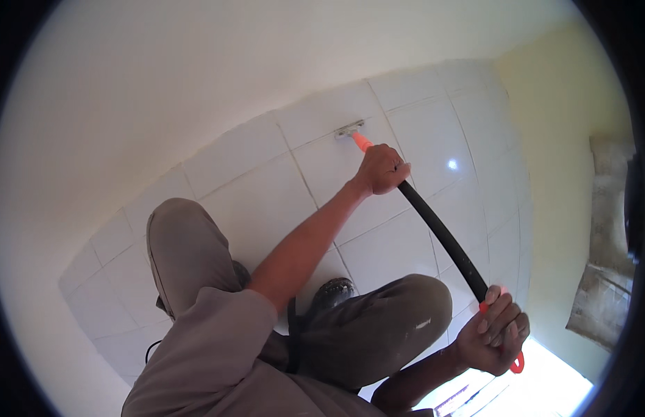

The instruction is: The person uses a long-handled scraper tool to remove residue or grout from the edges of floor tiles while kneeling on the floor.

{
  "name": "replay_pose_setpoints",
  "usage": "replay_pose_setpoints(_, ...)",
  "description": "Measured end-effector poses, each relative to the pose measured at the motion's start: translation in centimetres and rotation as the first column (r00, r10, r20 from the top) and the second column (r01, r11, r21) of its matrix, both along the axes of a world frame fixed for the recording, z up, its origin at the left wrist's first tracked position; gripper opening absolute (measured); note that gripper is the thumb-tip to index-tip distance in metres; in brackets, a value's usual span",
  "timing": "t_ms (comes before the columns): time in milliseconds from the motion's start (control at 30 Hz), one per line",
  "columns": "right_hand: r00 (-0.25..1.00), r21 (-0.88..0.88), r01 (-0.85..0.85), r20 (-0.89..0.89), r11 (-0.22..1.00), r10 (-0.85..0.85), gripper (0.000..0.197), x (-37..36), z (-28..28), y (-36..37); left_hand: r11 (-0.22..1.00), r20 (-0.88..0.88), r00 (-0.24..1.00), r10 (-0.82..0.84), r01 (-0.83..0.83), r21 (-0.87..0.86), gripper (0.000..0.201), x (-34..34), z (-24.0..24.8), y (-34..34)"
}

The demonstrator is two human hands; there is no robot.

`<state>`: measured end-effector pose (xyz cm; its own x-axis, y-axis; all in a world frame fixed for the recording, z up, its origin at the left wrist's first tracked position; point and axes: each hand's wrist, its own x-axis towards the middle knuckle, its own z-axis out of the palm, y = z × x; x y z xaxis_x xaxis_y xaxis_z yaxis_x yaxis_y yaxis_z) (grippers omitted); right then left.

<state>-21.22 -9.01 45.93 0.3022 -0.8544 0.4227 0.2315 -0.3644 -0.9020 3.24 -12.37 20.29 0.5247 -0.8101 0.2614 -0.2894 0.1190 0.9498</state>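
A long-handled scraper (442, 233) runs slantwise across the tiled floor, with a black shaft, an orange neck and a red end with a hanging loop. Its flat metal head (349, 129) rests on the tiles along a joint line, not far from the wall. My left hand (383, 169) is wrapped round the shaft just behind the orange neck. Farther back, my right hand (492, 333) grips the red end, its fingers curled over the handle and the loop showing below.
I squat on white square floor tiles (256, 201) with my knees spread and a dark shoe (333, 292) between them. A pale wall (197, 90) curves along the far and left side. At right stand a yellowish wall (558, 174) and a stained greyish sheet (604, 299). Bright light enters at lower right.
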Motion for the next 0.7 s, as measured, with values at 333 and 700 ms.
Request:
replay_pose_setpoints(333,0.982,0.147,-0.121,0.16,0.982,0.098,0.025,-0.8,1.2,2.6,0.998,0.032,0.998,0.052,-0.052,-0.027,0.039,-2.5,-1.6,1.8)
replay_pose_setpoints(700,0.989,0.059,-0.15,0.002,0.987,0.15,0.024,0.0,-0.3,4.8,0.999,0.001,1.0,0.022,-0.022,-0.04,0.039,-0.6,-1.9,3.1)
